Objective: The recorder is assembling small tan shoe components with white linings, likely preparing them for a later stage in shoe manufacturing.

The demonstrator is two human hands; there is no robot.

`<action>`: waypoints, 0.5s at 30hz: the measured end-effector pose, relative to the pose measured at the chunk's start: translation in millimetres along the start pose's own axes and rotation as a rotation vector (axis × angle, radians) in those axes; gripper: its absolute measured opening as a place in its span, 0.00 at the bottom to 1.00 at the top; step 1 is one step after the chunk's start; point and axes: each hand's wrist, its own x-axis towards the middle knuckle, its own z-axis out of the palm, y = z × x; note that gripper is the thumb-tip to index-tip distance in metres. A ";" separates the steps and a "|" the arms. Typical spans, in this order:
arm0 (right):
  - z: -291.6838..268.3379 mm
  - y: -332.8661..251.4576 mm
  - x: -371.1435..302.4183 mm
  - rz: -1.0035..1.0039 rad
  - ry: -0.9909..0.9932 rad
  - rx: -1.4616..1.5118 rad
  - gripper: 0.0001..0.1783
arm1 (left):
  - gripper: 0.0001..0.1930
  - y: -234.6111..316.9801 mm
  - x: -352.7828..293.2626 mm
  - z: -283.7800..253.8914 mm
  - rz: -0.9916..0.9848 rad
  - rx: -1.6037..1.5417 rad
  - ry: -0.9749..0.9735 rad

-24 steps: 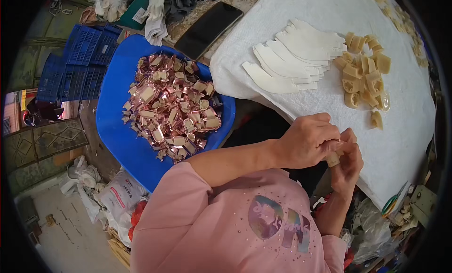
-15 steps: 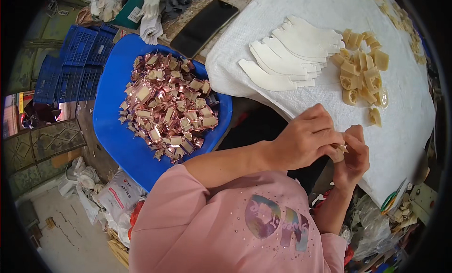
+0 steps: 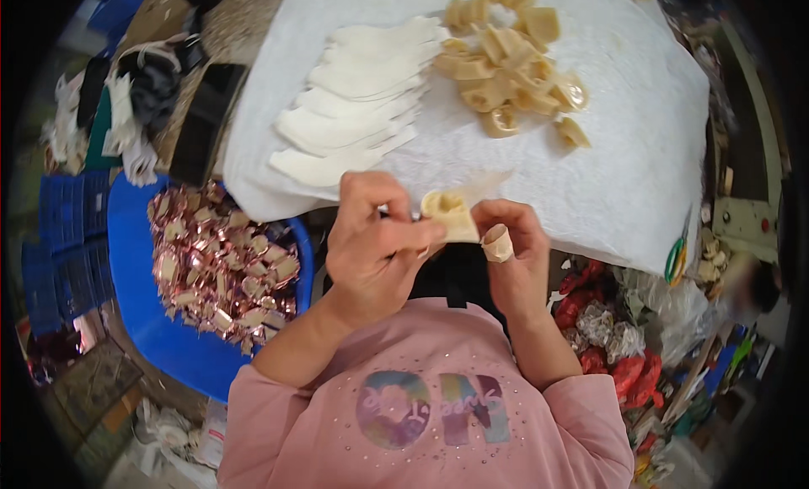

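My left hand (image 3: pixel 366 249) pinches a beige curled piece (image 3: pixel 453 219) between thumb and fingers, in front of my chest. A thin translucent strip (image 3: pixel 490 185) shows above it, blurred. Beside the piece is my right hand (image 3: pixel 521 253), its curled index finger close to the edge and its thumb standing apart. A beige wrap (image 3: pixel 498 244) covers that thumb's tip. Beyond my hands, similar beige curled pieces (image 3: pixel 514 76) are heaped on the white-covered table (image 3: pixel 607 181). White curved flat pieces (image 3: pixel 354 93) lie overlapping to the left of the heap.
At left, a blue basin (image 3: pixel 139 299) holds many shiny pink-and-beige pieces (image 3: pixel 223 270). A dark phone (image 3: pixel 206 118) lies by the table cover. Blue crates (image 3: pixel 72 215) stand far left. Scissors with a green handle (image 3: pixel 675 260) hang near the right edge, above plastic bags (image 3: pixel 666 299).
The view has swung right, so the table and basin sit further left. My hands have moved apart, and the beige curled piece now shows between them.
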 end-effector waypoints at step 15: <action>0.9 -19.0 -4.6 0.099 0.018 0.190 0.13 | 0.08 5.9 -7.2 25.4 0.255 0.406 -0.244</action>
